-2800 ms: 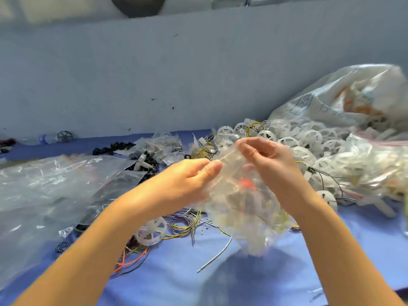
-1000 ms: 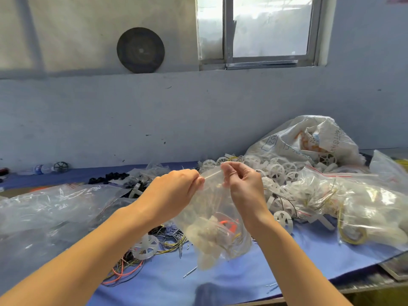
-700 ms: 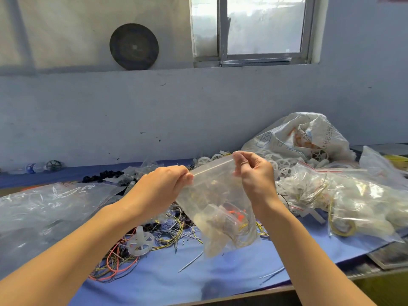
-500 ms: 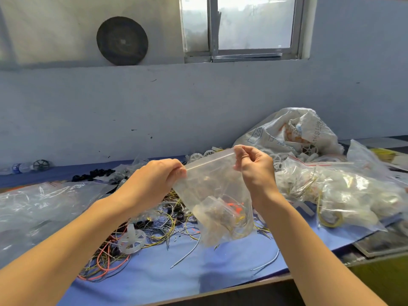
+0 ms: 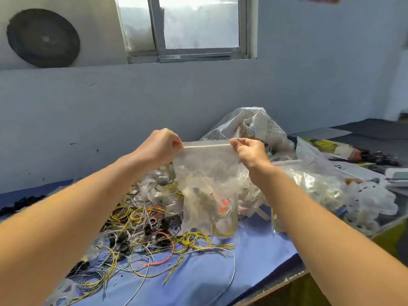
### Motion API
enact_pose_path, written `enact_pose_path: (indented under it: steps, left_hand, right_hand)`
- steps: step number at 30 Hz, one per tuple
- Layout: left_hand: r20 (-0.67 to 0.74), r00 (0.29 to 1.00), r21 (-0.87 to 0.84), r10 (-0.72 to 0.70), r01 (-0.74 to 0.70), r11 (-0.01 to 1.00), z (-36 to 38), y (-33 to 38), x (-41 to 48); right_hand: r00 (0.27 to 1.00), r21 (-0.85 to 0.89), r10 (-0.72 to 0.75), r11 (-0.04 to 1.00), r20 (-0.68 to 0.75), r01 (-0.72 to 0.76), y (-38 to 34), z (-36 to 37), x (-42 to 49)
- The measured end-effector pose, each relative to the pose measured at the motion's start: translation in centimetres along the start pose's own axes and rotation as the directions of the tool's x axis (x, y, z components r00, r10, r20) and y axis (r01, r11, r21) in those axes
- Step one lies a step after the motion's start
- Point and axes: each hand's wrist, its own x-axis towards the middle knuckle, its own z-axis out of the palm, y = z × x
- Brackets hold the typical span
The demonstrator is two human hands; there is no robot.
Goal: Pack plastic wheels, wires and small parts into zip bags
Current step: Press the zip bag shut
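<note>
- The table, blue-covered, lies below both grips. Filled bags are heaped beneath and beyond the right one.
- The loose wires are tangled below the left grip; they look limp, light and likely to snag.
- The zip bag hangs between the grips, clear of the table. Its film is thin, soft and probably slippery, and the light contents sag to the bottom.
- The left grip and right grip each pinch a top corner at the zip strip, likely the firmest hold.
</note>
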Motion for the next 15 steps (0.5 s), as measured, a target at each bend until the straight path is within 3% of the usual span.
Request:
enact_pose_path:
  steps: [4, 7, 10, 12, 15]
  left_hand:
    - [-0.127, 0.990, -0.093, 0.058, -0.070, 0.993, 2.2, 6.2, 10.9]
    - [-0.285, 0.939, 0.023, 0.192, -0.194, 0.981, 4.8, 9.9, 17.7]
    - [-0.323, 0.908, 0.050, 0.266, -0.264, 0.963, 11.0, 11.4, 20.9]
    - [-0.240, 0.933, -0.011, 0.268, -0.279, 0.960, 17.1, 11.2, 21.0]
    - [0.049, 0.958, -0.022, 0.281, -0.281, 0.960, 26.4, 10.3, 19.6]
  right_hand:
    - [0.991, -0.059, -0.069, 0.996, -0.117, 0.063, -3.2, -5.0, 9.2]
    - [0.948, -0.075, -0.233, 0.972, -0.218, 0.221, -4.8, -9.3, 14.9]
    - [0.900, -0.402, -0.374, 0.877, -0.223, 0.265, -1.6, -13.3, 17.8]
    - [0.908, -0.648, -0.391, 0.733, -0.151, 0.208, 3.2, -15.5, 18.7]
    - [0.972, -0.826, -0.234, 0.554, -0.028, 0.109, 11.5, -18.0, 18.7]
